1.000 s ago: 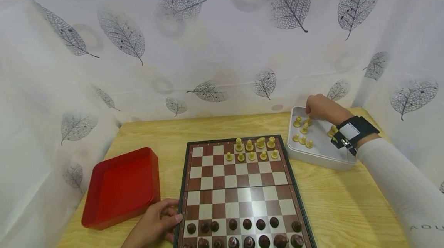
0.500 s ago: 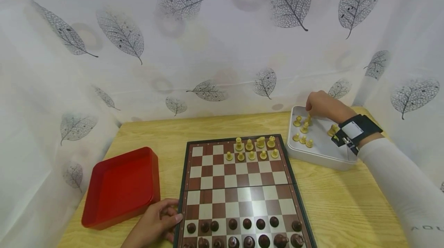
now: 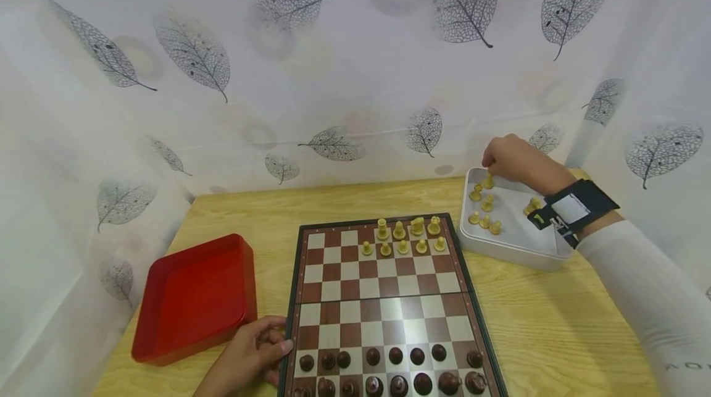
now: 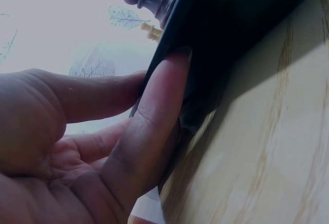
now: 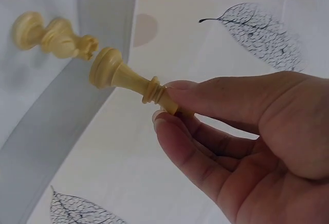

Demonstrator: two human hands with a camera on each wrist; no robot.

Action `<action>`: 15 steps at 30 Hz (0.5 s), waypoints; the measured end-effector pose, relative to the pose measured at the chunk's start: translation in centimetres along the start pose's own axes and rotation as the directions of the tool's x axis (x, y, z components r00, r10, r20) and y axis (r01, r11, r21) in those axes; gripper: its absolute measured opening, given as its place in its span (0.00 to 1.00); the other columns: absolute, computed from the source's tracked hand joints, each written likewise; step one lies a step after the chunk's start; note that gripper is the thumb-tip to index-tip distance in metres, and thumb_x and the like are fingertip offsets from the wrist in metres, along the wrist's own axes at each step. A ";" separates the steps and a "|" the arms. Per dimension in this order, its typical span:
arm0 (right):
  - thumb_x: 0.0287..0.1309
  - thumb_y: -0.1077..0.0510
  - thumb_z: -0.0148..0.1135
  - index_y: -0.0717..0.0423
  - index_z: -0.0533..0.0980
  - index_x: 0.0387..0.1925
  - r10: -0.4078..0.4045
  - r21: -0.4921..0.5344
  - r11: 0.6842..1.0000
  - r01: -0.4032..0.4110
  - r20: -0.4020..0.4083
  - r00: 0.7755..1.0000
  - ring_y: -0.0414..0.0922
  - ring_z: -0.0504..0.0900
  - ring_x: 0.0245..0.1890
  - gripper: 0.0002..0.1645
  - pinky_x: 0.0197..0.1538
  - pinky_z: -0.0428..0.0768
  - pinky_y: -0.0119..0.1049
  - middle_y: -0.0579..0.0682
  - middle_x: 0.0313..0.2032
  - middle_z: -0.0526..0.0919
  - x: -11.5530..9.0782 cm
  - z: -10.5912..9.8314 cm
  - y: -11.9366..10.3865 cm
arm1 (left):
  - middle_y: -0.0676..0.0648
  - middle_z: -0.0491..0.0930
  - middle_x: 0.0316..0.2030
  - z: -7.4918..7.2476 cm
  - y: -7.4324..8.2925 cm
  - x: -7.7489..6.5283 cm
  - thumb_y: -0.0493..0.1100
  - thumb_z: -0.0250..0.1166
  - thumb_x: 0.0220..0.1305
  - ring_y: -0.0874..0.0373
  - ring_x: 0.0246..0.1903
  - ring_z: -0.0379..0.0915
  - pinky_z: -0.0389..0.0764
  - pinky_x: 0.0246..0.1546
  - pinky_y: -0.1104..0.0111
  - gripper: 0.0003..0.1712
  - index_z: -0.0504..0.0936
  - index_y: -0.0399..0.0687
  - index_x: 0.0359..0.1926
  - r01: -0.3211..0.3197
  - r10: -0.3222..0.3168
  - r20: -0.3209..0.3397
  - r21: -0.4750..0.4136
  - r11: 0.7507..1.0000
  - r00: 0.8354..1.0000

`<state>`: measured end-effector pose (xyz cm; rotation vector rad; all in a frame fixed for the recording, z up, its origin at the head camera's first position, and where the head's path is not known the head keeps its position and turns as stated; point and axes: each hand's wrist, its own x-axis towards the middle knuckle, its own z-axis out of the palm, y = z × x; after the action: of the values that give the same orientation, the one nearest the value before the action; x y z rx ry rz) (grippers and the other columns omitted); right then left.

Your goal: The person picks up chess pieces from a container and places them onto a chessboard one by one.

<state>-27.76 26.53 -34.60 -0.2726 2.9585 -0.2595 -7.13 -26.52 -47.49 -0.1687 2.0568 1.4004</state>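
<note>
A person's right hand is pinching a cream chess piece by its upper end, the base pointing down at the far end of a white tray, while the left hand is gripping the left edge of a chessboard. Dark pieces are lining the near side; a red tray is sitting left on the bench.
</note>
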 end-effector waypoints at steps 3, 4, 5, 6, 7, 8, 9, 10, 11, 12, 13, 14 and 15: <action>0.62 0.70 0.63 0.71 0.84 0.46 -0.033 -0.015 0.999 0.032 -0.021 0.999 0.59 0.88 0.43 0.12 0.49 0.88 0.54 0.69 0.45 0.88 -0.3 -0.5 -0.9 | 0.43 0.81 0.41 0.0 0.1 0.0 0.47 0.72 0.67 0.54 0.35 0.82 0.91 0.36 0.57 0.41 0.66 0.29 0.72 0.000 0.000 -0.002 -0.001 1.000 1.000; 0.63 0.69 0.63 0.72 0.84 0.46 -0.040 -0.016 0.999 0.040 -0.026 0.999 0.58 0.88 0.43 0.12 0.49 0.87 0.54 0.69 0.45 0.88 -0.4 -0.7 -1.2 | 0.43 0.82 0.41 -0.1 0.1 0.0 0.47 0.72 0.67 0.54 0.35 0.82 0.91 0.36 0.57 0.41 0.66 0.29 0.72 -0.001 0.001 -0.001 -0.002 1.000 1.000; 0.63 0.69 0.63 0.72 0.84 0.46 -0.050 -0.017 0.999 0.050 -0.031 0.998 0.58 0.88 0.43 0.12 0.48 0.87 0.54 0.69 0.45 0.88 -0.5 -0.8 -1.5 | 0.43 0.82 0.41 -0.1 0.1 -0.1 0.47 0.72 0.67 0.54 0.35 0.83 0.91 0.36 0.57 0.42 0.66 0.29 0.72 -0.004 0.004 0.001 -0.003 1.000 1.000; 0.64 0.69 0.63 0.72 0.84 0.46 -0.060 -0.015 0.998 0.060 -0.037 0.998 0.58 0.88 0.43 0.12 0.48 0.87 0.54 0.69 0.45 0.88 -0.6 -1.0 -1.8 | 0.43 0.82 0.41 -0.1 0.1 -0.1 0.47 0.72 0.67 0.54 0.35 0.83 0.92 0.36 0.57 0.42 0.66 0.28 0.72 -0.009 0.009 0.005 -0.006 1.000 1.000; 0.64 0.69 0.63 0.72 0.84 0.46 -0.071 -0.015 0.997 0.070 -0.040 0.997 0.59 0.88 0.43 0.12 0.48 0.87 0.54 0.69 0.45 0.88 -0.7 -1.2 -2.2 | 0.43 0.81 0.41 -0.1 0.1 -0.1 0.47 0.72 0.67 0.53 0.35 0.83 0.92 0.36 0.57 0.42 0.66 0.28 0.72 -0.013 0.013 0.008 -0.007 1.000 1.000; 0.65 0.69 0.63 0.72 0.84 0.46 -0.082 -0.012 0.997 0.081 -0.043 0.996 0.59 0.88 0.44 0.12 0.49 0.87 0.54 0.69 0.45 0.88 -0.8 -1.3 -2.5 | 0.43 0.81 0.41 -0.1 0.1 -0.2 0.47 0.72 0.67 0.53 0.35 0.83 0.91 0.36 0.57 0.42 0.66 0.28 0.72 -0.017 0.017 0.012 -0.009 1.000 1.000; 0.65 0.69 0.63 0.72 0.84 0.46 -0.093 -0.010 0.996 0.092 -0.044 0.995 0.60 0.88 0.44 0.12 0.49 0.87 0.54 0.69 0.46 0.88 -0.9 -1.4 -2.8 | 0.43 0.81 0.41 -0.2 0.1 -0.2 0.47 0.72 0.67 0.53 0.35 0.83 0.91 0.36 0.57 0.42 0.66 0.28 0.72 -0.021 0.021 0.015 -0.010 1.000 1.000; 0.65 0.69 0.63 0.72 0.84 0.46 -0.105 -0.004 0.994 0.105 -0.047 0.993 0.60 0.88 0.44 0.12 0.49 0.88 0.54 0.69 0.46 0.88 -1.1 -1.6 -3.2 | 0.43 0.81 0.41 -0.2 0.1 -0.2 0.47 0.72 0.67 0.53 0.35 0.83 0.91 0.36 0.57 0.42 0.66 0.28 0.72 -0.023 0.023 0.017 -0.012 1.000 1.000; 0.66 0.69 0.63 0.72 0.85 0.46 -0.117 -0.001 0.993 0.117 -0.049 0.992 0.60 0.88 0.44 0.11 0.48 0.88 0.54 0.69 0.46 0.88 -1.2 -1.7 -3.5 | 0.43 0.81 0.41 -0.2 0.1 -0.2 0.47 0.72 0.67 0.53 0.35 0.83 0.91 0.36 0.57 0.42 0.66 0.28 0.72 -0.025 0.026 0.019 -0.011 1.000 0.999; 0.66 0.68 0.63 0.71 0.85 0.46 -0.126 0.004 0.992 0.127 -0.050 0.991 0.60 0.88 0.44 0.11 0.48 0.88 0.54 0.69 0.46 0.88 -1.3 -1.8 -3.8 | 0.43 0.81 0.41 -0.2 0.0 -0.3 0.47 0.72 0.67 0.53 0.35 0.83 0.91 0.36 0.57 0.42 0.66 0.28 0.72 -0.027 0.028 0.020 -0.011 1.000 0.999; 0.66 0.68 0.63 0.71 0.85 0.46 -0.141 0.005 0.990 0.142 -0.053 0.989 0.60 0.88 0.44 0.11 0.47 0.88 0.53 0.68 0.45 0.88 -1.4 -1.9 -4.1 | 0.43 0.81 0.41 -0.2 0.0 -0.3 0.47 0.72 0.67 0.53 0.35 0.83 0.91 0.36 0.57 0.42 0.66 0.28 0.72 -0.028 0.028 0.021 -0.009 1.000 0.999; 0.66 0.68 0.63 0.70 0.85 0.46 -0.154 0.008 0.988 0.155 -0.056 0.986 0.59 0.88 0.43 0.11 0.47 0.88 0.53 0.68 0.45 0.88 -1.5 -2.0 -4.5 | 0.43 0.82 0.41 -0.2 0.0 -0.3 0.47 0.72 0.67 0.54 0.35 0.83 0.92 0.36 0.57 0.42 0.66 0.28 0.72 -0.029 0.029 0.021 -0.008 1.000 0.999; 0.67 0.68 0.63 0.70 0.85 0.46 -0.165 0.013 0.986 0.166 -0.059 0.984 0.58 0.88 0.42 0.11 0.46 0.88 0.52 0.67 0.45 0.88 -1.7 -2.1 -4.8 | 0.43 0.82 0.41 -0.2 0.0 -0.3 0.48 0.72 0.67 0.54 0.35 0.83 0.92 0.36 0.57 0.42 0.66 0.28 0.72 -0.028 0.028 0.021 -0.007 1.000 0.999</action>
<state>-25.71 22.50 -31.45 -0.5193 2.9915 -0.3194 -7.01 -26.73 -47.28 -0.1278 2.0455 1.4199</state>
